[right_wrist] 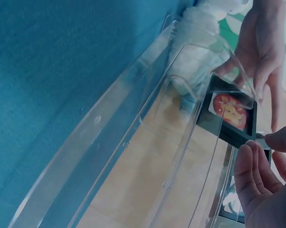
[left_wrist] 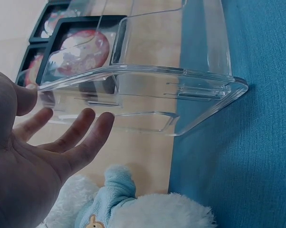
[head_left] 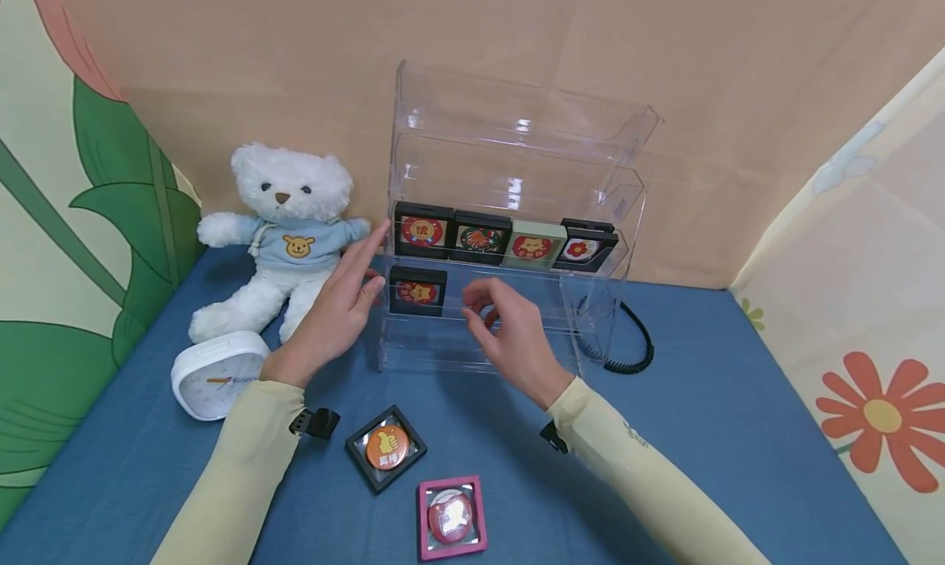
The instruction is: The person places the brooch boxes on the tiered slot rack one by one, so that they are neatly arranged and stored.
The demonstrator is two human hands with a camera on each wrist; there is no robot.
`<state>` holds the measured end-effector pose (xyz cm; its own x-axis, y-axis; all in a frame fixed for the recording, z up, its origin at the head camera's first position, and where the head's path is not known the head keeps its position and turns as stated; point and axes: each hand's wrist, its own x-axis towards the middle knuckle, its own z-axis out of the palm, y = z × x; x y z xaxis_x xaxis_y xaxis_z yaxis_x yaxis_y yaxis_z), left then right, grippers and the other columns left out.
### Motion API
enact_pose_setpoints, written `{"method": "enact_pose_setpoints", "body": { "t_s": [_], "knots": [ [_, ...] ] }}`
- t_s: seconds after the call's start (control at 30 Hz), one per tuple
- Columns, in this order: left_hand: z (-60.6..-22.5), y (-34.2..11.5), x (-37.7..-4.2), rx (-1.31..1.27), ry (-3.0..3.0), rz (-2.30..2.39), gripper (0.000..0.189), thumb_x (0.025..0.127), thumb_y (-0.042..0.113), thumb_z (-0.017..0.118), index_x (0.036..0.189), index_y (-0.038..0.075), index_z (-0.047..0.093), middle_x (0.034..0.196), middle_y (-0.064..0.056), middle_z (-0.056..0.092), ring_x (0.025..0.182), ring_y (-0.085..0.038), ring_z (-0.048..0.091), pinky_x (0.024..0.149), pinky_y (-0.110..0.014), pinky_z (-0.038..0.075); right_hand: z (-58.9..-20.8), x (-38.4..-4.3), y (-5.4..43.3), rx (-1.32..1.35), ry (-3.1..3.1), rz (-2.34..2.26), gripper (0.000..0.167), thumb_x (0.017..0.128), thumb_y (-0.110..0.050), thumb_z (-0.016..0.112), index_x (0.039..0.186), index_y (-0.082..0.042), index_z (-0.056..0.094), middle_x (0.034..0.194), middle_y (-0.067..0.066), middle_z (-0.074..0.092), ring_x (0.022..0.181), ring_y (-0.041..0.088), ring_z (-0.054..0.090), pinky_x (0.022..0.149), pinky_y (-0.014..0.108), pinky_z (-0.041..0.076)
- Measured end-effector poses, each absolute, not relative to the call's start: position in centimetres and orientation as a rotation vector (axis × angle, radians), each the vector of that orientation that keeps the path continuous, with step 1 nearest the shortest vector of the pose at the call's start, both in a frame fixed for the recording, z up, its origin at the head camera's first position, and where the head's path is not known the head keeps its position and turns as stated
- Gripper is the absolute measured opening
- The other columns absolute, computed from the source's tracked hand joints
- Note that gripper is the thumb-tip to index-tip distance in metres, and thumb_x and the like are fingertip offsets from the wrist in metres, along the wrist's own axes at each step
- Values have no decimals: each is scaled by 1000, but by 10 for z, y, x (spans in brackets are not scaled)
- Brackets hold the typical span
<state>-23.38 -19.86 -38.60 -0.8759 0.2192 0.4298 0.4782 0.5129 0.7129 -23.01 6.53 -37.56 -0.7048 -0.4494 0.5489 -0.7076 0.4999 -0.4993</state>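
A clear acrylic display rack [head_left: 509,155] with stepped shelves stands at the back of the table. My left hand [head_left: 335,303] is at its left side, fingers spread and fairly straight, fingertips by the side panel; the left wrist view shows the same hand [left_wrist: 48,147] beside the panel's edge. On the lower shelf, at its left end, stands a black framed badge [head_left: 417,291] with a red and yellow picture. Just to the right of this frame is my right hand [head_left: 513,331], fingers loosely bent, holding nothing. The right wrist view has the fingertips close by the frame's [right_wrist: 231,111] corner.
Several framed badges line the shelf above, including a pale green one [head_left: 533,245]. In front lie a black frame with an orange badge [head_left: 387,447] and a pink frame [head_left: 453,517]. A white teddy bear [head_left: 295,188], white clock [head_left: 220,376] and black coiled cord [head_left: 638,344] surround the rack.
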Motion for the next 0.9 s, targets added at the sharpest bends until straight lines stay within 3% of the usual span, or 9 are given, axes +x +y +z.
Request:
{"method": "enact_pose_setpoints", "body": {
  "t_s": [0.17,0.3,0.6,0.77,0.9],
  "knots": [
    [-386,-198,-234,-595,-2468,-1296,72,108,7,44,163,38,11,164,-5,23,128,-34,48,99,-56,46,-376,-220,70,990,-2423,1018,23,94,-6,72,115,-10,62,103,-1,65,87,7,59,69,25,54],
    [-385,-198,-234,-596,-2466,-1287,71,108,8,45,163,38,11,164,-5,23,135,-35,43,104,-57,42,-376,-212,76,1013,-2444,1010,21,94,-6,72,114,-9,63,103,0,65,85,7,58,66,28,54],
    [-387,-198,-234,-590,-2468,-1284,72,108,8,45,163,39,11,164,-6,25,137,-36,41,106,-59,39,-377,-198,93,1052,-2470,987,21,93,-4,73,112,-7,65,102,0,67,82,7,58,64,26,52],
    [-387,-199,-234,-591,-2468,-1267,70,108,9,44,164,35,11,164,-7,24,148,-31,25,113,-62,28,-378,-191,99,1061,-2535,989,22,92,-6,74,112,-8,65,102,0,67,82,6,57,63,28,54],
    [-387,-199,-234,-591,-2467,-1273,69,109,10,44,164,36,11,164,-7,24,149,-30,23,113,-63,26,-378,-184,104,1085,-2592,970,24,92,-7,75,113,-11,65,101,-2,66,79,7,56,61,25,52]
  ]
}}
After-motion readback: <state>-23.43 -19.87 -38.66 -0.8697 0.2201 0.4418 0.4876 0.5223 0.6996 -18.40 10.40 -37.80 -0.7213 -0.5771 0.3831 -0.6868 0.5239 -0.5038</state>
